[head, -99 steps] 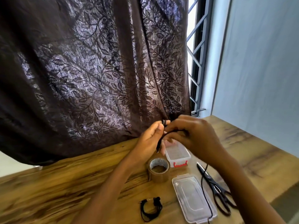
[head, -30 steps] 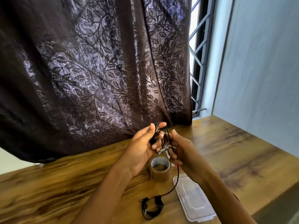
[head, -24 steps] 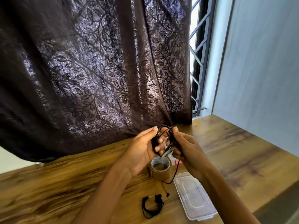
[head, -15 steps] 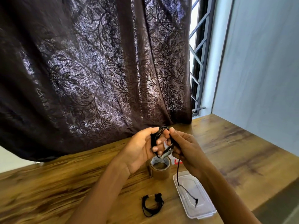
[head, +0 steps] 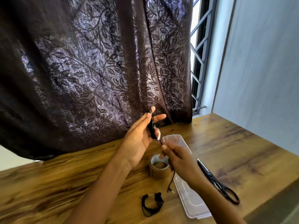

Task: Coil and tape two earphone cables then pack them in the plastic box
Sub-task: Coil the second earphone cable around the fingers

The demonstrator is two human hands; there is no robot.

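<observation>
My left hand (head: 139,138) is raised above the table with its fingers spread, and a black earphone cable (head: 152,126) is wound around them in a tight bundle. My right hand (head: 179,160) pinches the loose tail of that cable just below the bundle; the tail hangs down to near the table. A second earphone cable (head: 151,203), coiled, lies on the wood near the front edge. The clear plastic box (head: 174,139) sits behind my right hand. Its lid (head: 192,201) lies flat to the right of the coiled cable.
A roll of brown tape (head: 159,168) stands on the wooden table (head: 234,151) under my hands. Black scissors (head: 216,180) lie to the right of my right forearm. A dark leaf-patterned curtain (head: 97,62) hangs behind the table, with a barred window (head: 199,62) and a pale wall at right.
My hands have come apart: the right hand dropped lower along the cable tail, and the left hand's fingers opened out with the wound bundle on them. The scissors have come back into sight.
</observation>
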